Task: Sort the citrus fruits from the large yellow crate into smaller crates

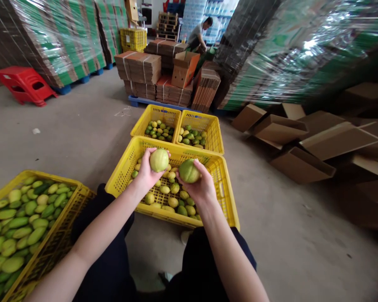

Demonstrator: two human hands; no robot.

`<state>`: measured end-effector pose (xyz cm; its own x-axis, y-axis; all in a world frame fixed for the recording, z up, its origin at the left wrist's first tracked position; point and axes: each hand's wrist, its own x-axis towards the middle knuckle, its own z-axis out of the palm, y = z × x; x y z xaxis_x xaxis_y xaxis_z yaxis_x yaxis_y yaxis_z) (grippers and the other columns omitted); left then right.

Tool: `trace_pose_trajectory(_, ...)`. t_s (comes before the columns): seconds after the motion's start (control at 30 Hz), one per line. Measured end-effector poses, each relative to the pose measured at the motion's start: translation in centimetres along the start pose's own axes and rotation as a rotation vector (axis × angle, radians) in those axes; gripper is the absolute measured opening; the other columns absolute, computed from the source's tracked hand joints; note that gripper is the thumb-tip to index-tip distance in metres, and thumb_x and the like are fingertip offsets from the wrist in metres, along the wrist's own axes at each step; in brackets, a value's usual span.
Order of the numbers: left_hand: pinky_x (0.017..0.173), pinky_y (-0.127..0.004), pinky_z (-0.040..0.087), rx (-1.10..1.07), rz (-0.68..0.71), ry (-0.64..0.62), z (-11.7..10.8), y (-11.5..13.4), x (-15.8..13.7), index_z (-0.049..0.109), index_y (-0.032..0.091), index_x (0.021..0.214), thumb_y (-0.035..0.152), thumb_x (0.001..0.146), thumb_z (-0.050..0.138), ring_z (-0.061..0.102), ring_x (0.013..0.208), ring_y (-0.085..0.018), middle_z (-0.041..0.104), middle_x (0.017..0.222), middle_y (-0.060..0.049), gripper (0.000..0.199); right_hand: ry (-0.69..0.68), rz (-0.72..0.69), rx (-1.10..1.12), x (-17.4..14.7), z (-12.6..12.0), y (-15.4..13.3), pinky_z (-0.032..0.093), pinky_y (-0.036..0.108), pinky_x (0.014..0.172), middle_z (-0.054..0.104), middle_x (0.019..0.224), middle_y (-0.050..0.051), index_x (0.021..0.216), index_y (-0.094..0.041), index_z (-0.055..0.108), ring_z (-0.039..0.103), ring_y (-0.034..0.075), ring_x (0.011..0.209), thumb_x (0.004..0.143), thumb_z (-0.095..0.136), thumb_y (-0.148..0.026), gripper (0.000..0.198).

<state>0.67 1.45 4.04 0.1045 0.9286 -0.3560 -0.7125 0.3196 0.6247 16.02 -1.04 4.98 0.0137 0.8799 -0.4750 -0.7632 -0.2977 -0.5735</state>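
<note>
My left hand (146, 173) is closed around a pale yellow-green lemon (159, 160). A darker green, faintly ridged lemon (189, 171) sits in my right hand (204, 186), with the thumb along its side. Both hands are above a large yellow plastic crate (231, 205) between my knees, and the two fruits are a short distance apart. Yellow and green lemons (173, 202) lie loosely over the bottom of that crate. My hands and forearms hide part of them.
A fuller yellow crate (77, 184) of green lemons stands at my left. Two smaller yellow crates (222, 136) adjoin the far side. Empty cartons (299, 163) lie at the right, a red stool (27, 86) at the left. Behind flattened cardboard stacks (138, 69), a person (197, 35) bends down.
</note>
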Motion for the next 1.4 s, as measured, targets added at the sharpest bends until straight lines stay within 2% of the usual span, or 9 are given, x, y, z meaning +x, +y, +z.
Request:
trace_pose_trajectory(0.23,0.061,-0.027,0.057,-0.147,-0.201,0.129,1.2,-0.7,0.1,0.068,0.014,0.101,0.024,0.095,0.045,0.068,0.067,-0.018,0.069,0.073,-0.006,0.026,-0.004,0.112,0.048,0.9,-0.6,0.1,0.060,0.031,0.062,0.074,0.076,0.006,0.087,-0.018,0.066,0.071,0.021,0.071,0.084,0.062,-0.033,0.017)
trace_pose_trajectory(0.33,0.062,-0.027,0.059,-0.202,-0.186,0.155,1.4,-0.9,0.2,0.067,0.012,0.102,0.027,0.098,0.043,0.070,0.068,-0.019,0.069,0.073,-0.009,0.029,-0.113,0.122,0.051,1.1,-0.8,0.0,0.062,0.035,0.071,0.076,0.081,0.009,0.092,-0.016,0.068,0.073,0.023,0.077,0.085,0.059,-0.030,0.018)
trace_pose_trajectory(0.43,0.063,-0.028,0.061,-0.198,-0.155,0.134,1.5,-0.6,-0.1,0.066,0.011,0.100,0.033,0.095,0.055,0.071,0.069,-0.020,0.069,0.074,-0.010,0.025,-0.140,0.116,0.064,1.1,-0.9,0.0,0.063,0.039,0.075,0.077,0.083,0.010,0.094,-0.015,0.068,0.074,0.025,0.081,0.086,0.054,-0.029,0.021)
trace_pose_trajectory(0.63,0.063,-0.025,0.061,-0.178,-0.146,0.105,1.7,0.0,-0.9,0.063,0.011,0.091,0.025,0.091,0.059,0.070,0.067,-0.018,0.069,0.073,-0.010,0.015,-0.089,0.219,-0.009,0.5,-0.6,0.0,0.061,0.034,0.054,0.074,0.071,0.011,0.093,-0.014,0.067,0.073,0.026,0.070,0.090,0.051,-0.038,0.029)
trace_pose_trajectory(0.8,0.052,-0.025,0.055,-0.225,-0.198,0.123,1.3,0.0,-0.8,0.062,0.012,0.086,0.034,0.092,0.051,0.064,0.060,-0.018,0.067,0.070,-0.011,0.025,-0.105,0.159,-0.057,0.4,-0.6,0.1,0.055,0.027,0.044,0.071,0.064,0.003,0.085,-0.019,0.063,0.068,0.020,0.054,0.084,0.067,-0.032,0.014)
trace_pose_trajectory(0.97,0.042,-0.023,0.046,-0.269,-0.223,0.168,1.1,0.1,-0.5,0.065,0.009,0.098,0.037,0.093,0.042,0.054,0.050,-0.016,0.061,0.064,-0.009,0.037,-0.056,0.151,0.055,0.7,-0.7,0.2,0.059,0.030,0.055,0.070,0.065,0.000,0.082,-0.021,0.062,0.068,0.018,0.058,0.083,0.067,-0.030,0.011)
trace_pose_trajectory(1.13,0.056,-0.027,0.057,-0.243,-0.231,0.184,1.4,-0.2,-0.1,0.066,0.011,0.117,0.018,0.098,0.035,0.067,0.065,-0.020,0.069,0.075,-0.011,0.037,-0.075,0.117,0.080,1.0,-0.7,0.3,0.062,0.034,0.071,0.073,0.071,0.001,0.087,-0.021,0.064,0.071,0.019,0.068,0.090,0.060,-0.030,0.010)
trace_pose_trajectory(1.27,0.070,-0.032,0.062,-0.194,-0.209,0.178,1.3,-0.7,0.1,0.063,0.009,0.121,0.025,0.102,0.042,0.073,0.080,-0.023,0.074,0.088,-0.015,0.033,-0.072,0.145,0.084,1.5,-1.0,0.2,0.063,0.042,0.076,0.075,0.076,0.005,0.090,-0.021,0.065,0.073,0.023,0.074,0.093,0.052,-0.031,0.016)
trace_pose_trajectory(1.4,0.068,-0.030,0.063,-0.186,-0.169,0.151,1.1,-0.6,-0.1,0.064,0.012,0.108,0.035,0.095,0.059,0.073,0.075,-0.022,0.072,0.082,-0.011,0.027,0.059,0.179,0.088,1.7,-1.2,0.3,0.063,0.040,0.074,0.073,0.071,0.003,0.084,-0.021,0.064,0.072,0.021,0.070,0.089,0.048,-0.022,0.017)
